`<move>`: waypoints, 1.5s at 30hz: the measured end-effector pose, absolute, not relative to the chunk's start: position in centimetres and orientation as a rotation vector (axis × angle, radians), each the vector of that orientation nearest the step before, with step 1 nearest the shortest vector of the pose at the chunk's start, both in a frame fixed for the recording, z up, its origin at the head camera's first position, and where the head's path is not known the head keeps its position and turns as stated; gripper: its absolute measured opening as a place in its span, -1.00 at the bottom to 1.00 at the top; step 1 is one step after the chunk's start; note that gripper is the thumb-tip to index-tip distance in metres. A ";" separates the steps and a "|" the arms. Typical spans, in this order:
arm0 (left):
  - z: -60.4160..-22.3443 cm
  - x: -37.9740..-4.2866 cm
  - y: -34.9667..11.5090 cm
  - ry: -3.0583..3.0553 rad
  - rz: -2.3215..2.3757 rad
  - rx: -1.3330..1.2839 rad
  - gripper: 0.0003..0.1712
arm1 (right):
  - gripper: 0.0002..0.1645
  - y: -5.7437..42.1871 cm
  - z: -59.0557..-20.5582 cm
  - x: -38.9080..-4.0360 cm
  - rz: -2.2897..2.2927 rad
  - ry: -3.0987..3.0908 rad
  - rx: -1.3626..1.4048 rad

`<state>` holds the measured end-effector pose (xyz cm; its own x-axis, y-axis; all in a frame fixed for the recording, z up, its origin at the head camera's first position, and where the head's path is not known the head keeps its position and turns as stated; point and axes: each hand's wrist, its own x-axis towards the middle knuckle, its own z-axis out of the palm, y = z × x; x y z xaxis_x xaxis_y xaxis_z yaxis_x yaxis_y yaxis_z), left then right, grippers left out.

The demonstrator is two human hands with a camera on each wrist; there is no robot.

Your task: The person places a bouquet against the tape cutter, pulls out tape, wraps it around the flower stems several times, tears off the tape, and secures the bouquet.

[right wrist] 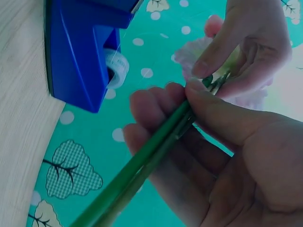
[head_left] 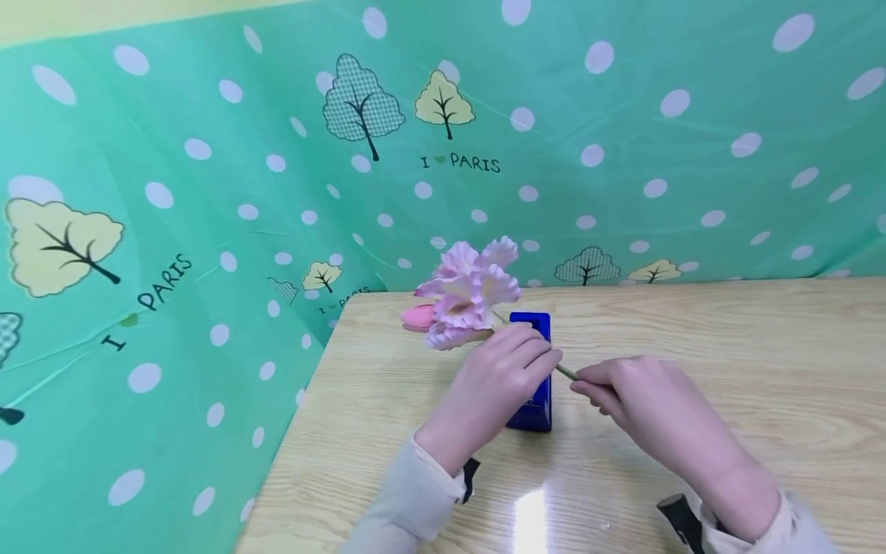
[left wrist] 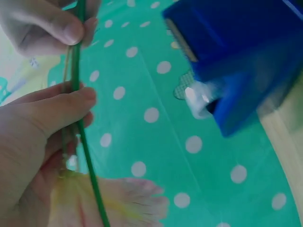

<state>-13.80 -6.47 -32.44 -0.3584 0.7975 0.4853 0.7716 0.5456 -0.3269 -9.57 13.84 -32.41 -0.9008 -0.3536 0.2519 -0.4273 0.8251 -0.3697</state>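
Two artificial flowers lie together at the left of the hands: a ruffled lilac-pink bloom (head_left: 460,288) and a pink tulip bud (head_left: 418,317). My left hand (head_left: 498,373) pinches their green stems (left wrist: 85,146) between thumb and fingers, just below the blooms. Farther down, the right hand (head_left: 651,404) grips the same stems, which run side by side across its fingers in the right wrist view. Both hands are above the table, close to each other. Behind the left hand stands a blue tape dispenser (head_left: 531,415), partly covered by it, with a clear tape roll (right wrist: 117,68) inside.
The light wood table (head_left: 761,346) extends to the right and toward me. A green dotted cloth (head_left: 588,200) printed with trees hangs along the back and left edges. Dark camera mounts (head_left: 680,517) sit at the wrists.
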 end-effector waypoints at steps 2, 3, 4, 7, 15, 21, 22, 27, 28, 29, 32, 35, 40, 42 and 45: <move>-32.5 -13.7 -7.3 -2.109 0.084 -1.263 -0.70 | -0.67 13.4 -32.3 -9.6 0.665 -2.827 0.636; -32.6 -13.6 -7.7 -2.073 0.096 -1.265 -0.69 | -0.67 13.1 -32.3 -9.5 0.678 -2.819 0.651; -32.7 -13.7 -8.3 -2.044 0.103 -1.270 -0.69 | -0.66 12.9 -32.4 -9.5 0.694 -2.812 0.670; -33.0 -13.7 -10.0 -1.995 0.100 -1.284 -0.68 | -0.70 12.1 -32.5 -9.4 0.754 -2.810 0.726; -34.5 -13.4 -13.0 -2.029 0.142 -1.290 -0.75 | -0.77 11.3 -32.8 -9.3 0.845 -2.921 0.771; -35.3 -13.0 -13.6 -2.080 0.159 -1.287 -0.69 | -0.68 11.5 -33.3 -9.7 0.902 -2.939 0.838; -35.4 -13.0 -13.7 -2.092 0.155 -1.290 -0.69 | -0.69 11.5 -33.4 -9.8 0.913 -2.937 0.847; -35.8 -13.0 -13.6 -2.143 0.136 -1.293 -0.69 | -0.78 11.9 -33.8 -10.2 0.958 -2.956 0.878; -36.0 -13.0 -13.5 -2.148 0.133 -1.295 -0.69 | -0.78 11.9 -33.9 -10.3 0.965 -2.966 0.880; -36.1 -13.1 -13.5 -2.149 0.136 -1.296 -0.69 | -0.77 12.0 -34.0 -10.3 0.962 -2.971 0.886; -36.4 -13.1 -13.3 -2.157 0.128 -1.306 -0.72 | -0.72 12.4 -34.3 -10.5 0.947 -2.982 0.899; -36.8 -13.0 -13.0 -2.170 0.112 -1.313 -0.78 | -0.68 12.7 -34.6 -10.6 0.917 -2.986 0.928; -37.4 -12.9 -12.8 -2.186 0.108 -1.308 -0.81 | -0.66 13.1 -35.0 -10.9 0.895 -3.001 0.969; -37.6 -12.9 -12.8 -2.196 0.130 -1.309 -0.81 | -0.62 13.3 -35.2 -11.0 0.888 -3.006 0.970; -38.0 -12.8 -12.8 -2.200 0.162 -1.320 -0.78 | -0.58 13.6 -35.4 -11.0 0.896 -3.029 0.961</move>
<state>-12.82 -12.79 -37.95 -0.3561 0.8431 0.4028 0.7749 0.5074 -0.3770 -10.96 13.57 -35.39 -0.8189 -0.5738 0.0112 -0.4876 0.6853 -0.5410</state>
